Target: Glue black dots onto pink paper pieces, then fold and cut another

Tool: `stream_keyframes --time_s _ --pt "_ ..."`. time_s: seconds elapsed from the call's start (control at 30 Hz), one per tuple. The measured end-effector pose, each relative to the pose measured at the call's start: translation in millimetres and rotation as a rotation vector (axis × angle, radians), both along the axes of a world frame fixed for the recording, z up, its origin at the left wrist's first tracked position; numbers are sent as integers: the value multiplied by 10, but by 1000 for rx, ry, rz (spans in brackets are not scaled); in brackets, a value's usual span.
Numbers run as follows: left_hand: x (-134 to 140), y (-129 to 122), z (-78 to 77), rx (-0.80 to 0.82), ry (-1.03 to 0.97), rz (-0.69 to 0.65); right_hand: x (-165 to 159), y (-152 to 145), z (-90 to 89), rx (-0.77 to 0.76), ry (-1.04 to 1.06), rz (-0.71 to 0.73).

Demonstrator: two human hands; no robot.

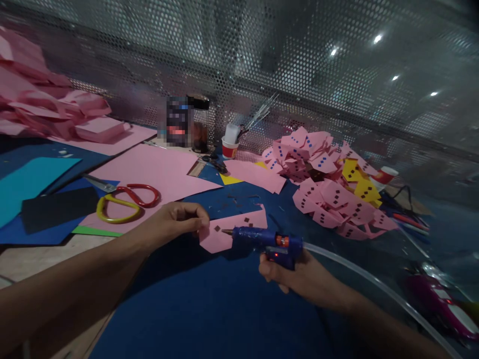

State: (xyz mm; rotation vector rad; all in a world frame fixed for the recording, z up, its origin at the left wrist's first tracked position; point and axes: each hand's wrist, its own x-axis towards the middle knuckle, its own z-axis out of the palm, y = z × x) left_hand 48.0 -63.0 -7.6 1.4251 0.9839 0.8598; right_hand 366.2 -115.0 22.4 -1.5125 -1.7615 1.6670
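Your left hand (187, 219) pinches the left end of a pink paper piece (217, 242), thumb and fingers closed on it, over the blue desk (209, 304). Your right hand (286, 271) wraps round a glue gun (252, 237), nozzle beside a dark diamond mark (217, 228); contact unclear. Scissors (118, 209) lie left, a pile of marked pieces (348, 199) right.

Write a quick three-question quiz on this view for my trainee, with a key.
1. Multiple choice: what does the left hand hold?
a) paper cup
b) pink paper
c) black card

2. True or false: the scissors have one red handle and one yellow.

3. Fill in: the right hand grips the blue ____.

Key: 1 b; 2 true; 3 glue gun.
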Motion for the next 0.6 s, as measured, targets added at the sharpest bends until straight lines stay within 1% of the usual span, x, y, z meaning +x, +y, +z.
stream_keyframes --time_s 0.1,0.2,0.3,0.4,0.5,0.6 --pt "17 -28 2 -20 17 -9 13 42 132 -17 108 56" --pt "24 -63 28 -22 25 -33 48 94 211 30 209 70" --pt "13 -74 27 8 46 -92 107 156 215 79 292 74" --pt "-9 -65 -6 51 53 -165 171 227 193 125 357 69" --pt "-32 -62 -44 72 39 -233 220 305 184 160 338 20" --pt "-48 -74 -69 75 12 -271 226 406 212 195 208 -31"
